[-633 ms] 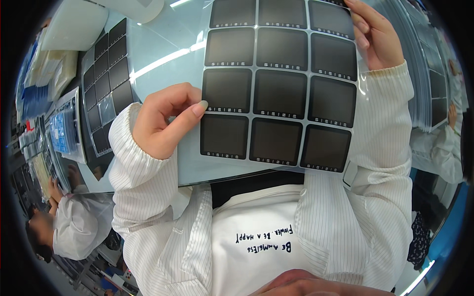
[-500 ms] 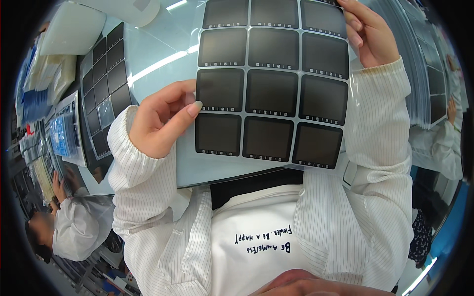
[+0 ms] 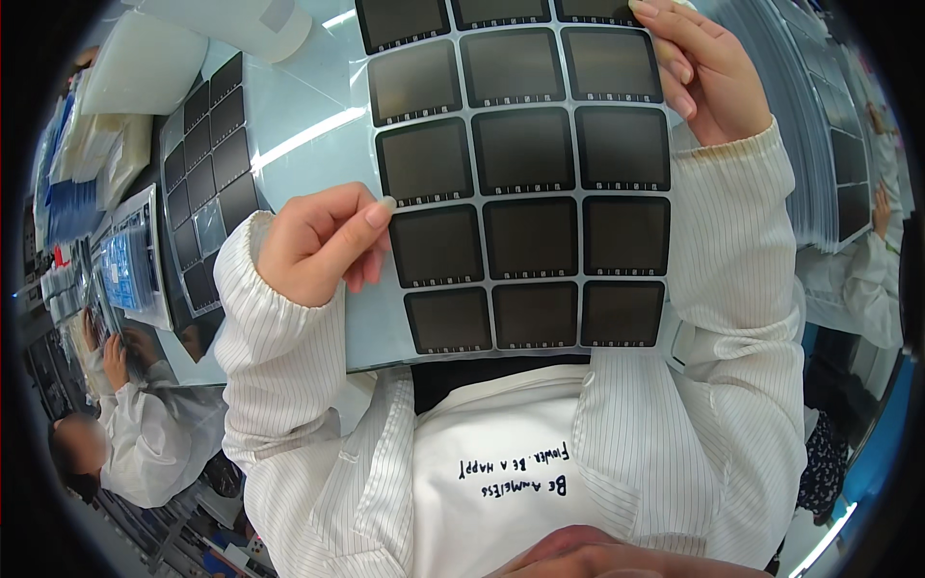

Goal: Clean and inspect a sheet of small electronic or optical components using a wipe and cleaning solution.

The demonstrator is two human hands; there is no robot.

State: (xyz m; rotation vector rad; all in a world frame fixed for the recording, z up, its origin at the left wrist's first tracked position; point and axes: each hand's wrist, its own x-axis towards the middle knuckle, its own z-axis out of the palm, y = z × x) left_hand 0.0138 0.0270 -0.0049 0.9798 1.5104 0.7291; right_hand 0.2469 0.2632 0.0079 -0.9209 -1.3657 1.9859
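Observation:
A clear sheet with rows of dark rounded panels (image 3: pixel 523 149) is held up in front of me over the table, its near edge close to my body. My left hand (image 3: pixel 323 241) pinches the sheet's left edge between thumb and fingers. Higher up on the opposite side, my right hand (image 3: pixel 705 67) grips the sheet's right edge, thumb on the face and fingers behind. The sheet's far end runs out of the top of the view.
Another sheet of dark panels (image 3: pixel 200 183) lies at the left, beside stacked packs (image 3: pixel 128 265) and a translucent white block (image 3: pixel 145 63). A whitish container (image 3: pixel 279 34) stands at the back. Upright clear sheets (image 3: pixel 805 144) fill the right. A co-worker (image 3: pixel 159 438) works at the left.
The sheet has tilted, its near edge shifting toward me and its far end leftward. My right hand has come slightly lower and left; my left hand has moved down a little along the edge.

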